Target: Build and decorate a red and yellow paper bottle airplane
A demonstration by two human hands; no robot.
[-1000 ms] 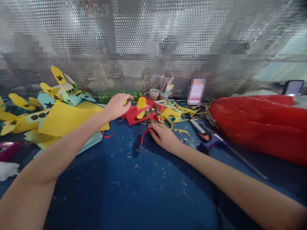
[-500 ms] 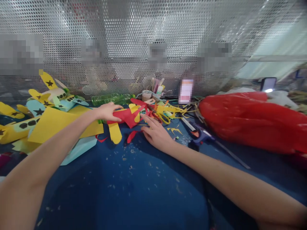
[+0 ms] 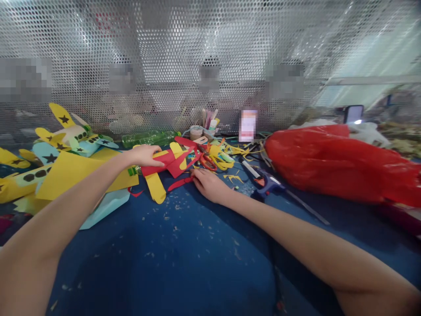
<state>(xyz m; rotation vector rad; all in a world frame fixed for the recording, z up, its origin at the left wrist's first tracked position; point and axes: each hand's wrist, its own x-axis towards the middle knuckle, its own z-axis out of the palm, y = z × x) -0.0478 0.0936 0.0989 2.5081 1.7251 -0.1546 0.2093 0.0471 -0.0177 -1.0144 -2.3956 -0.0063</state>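
Note:
My left hand [image 3: 144,155] is closed on a red and yellow paper plane [image 3: 164,164] at the middle of the blue table [image 3: 184,254]. One yellow wing [image 3: 155,188] of the plane hangs down toward me. My right hand [image 3: 207,184] lies on the table just right of the plane, fingers bent, its fingertips touching a strip of red paper [image 3: 179,183]. Red-handled scissors [image 3: 208,161] lie just beyond my right hand among yellow paper scraps [image 3: 226,158].
Yellow paper sheets [image 3: 75,173] and finished paper planes with black stars [image 3: 70,134] fill the left. A big red plastic bag [image 3: 332,164] lies at right, a glue gun [image 3: 268,182] beside it. A green bottle [image 3: 148,138] and a cup of pens [image 3: 207,127] stand by the perforated metal screen.
My left hand has drawn the red and yellow plane toward me and left, so its yellow wing now hangs down. My right hand shifted slightly onto the red strip.

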